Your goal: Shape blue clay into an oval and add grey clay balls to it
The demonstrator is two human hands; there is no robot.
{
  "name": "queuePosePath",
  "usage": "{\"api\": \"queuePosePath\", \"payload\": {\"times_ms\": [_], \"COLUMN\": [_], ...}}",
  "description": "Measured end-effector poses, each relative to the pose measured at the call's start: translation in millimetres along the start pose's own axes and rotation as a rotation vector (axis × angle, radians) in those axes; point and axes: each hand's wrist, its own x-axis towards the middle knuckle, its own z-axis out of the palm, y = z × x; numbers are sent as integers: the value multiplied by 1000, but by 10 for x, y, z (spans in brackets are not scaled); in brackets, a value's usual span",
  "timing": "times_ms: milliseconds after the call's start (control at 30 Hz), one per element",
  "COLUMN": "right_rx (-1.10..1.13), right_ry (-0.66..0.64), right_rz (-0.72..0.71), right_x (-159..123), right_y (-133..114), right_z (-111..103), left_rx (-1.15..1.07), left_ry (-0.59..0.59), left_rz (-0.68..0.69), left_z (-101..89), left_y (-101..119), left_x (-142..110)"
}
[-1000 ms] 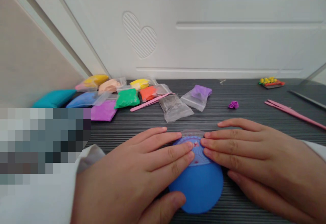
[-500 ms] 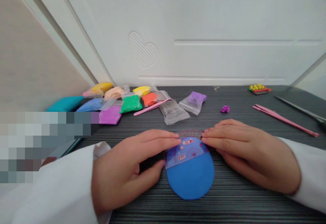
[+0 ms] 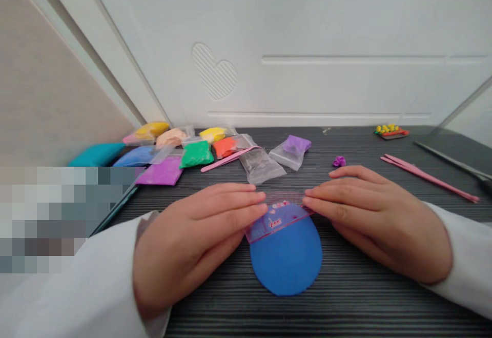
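A flat, rounded sheet of blue clay lies on the dark table. Across its upper part sits a clear pinkish plastic ruler with a printed fan of lines and small red and white pictures. My left hand has its fingertips on the ruler's left end, the fingers straight and together, the thumb mostly hidden beneath them. At the opposite end, the fingertips of my right hand hold the ruler's right side; that thumb is hidden too. The lower part of the blue clay is uncovered.
Bags of coloured clay, among them a green one and a purple one, lie at the back left with a pink stick. Right of them are a small purple clay piece, pink tweezers and a decorated clay piece.
The ruler has shifted up the blue clay, away from me, uncovering more of it. My left thumb has moved in under the fingers. My hands stay at the ruler's two ends.
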Motion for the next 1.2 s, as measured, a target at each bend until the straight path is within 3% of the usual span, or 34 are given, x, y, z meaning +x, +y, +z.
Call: {"api": "queuePosePath", "payload": {"times_ms": [167, 500, 1033, 1200], "right_rx": [-2, -9, 19, 54], "right_ry": [49, 32, -138, -173], "right_rz": [11, 5, -83, -58], "right_x": [7, 6, 69, 73], "right_y": [-45, -78, -41, -51], "right_z": [36, 81, 40, 34], "left_rx": [193, 230, 54, -7], "left_ry": [-41, -159, -159, -230], "left_rz": [143, 237, 127, 111], "left_z": [-10, -42, 19, 15], "left_y": [89, 52, 132, 103], "left_x": [-114, -162, -98, -158]}}
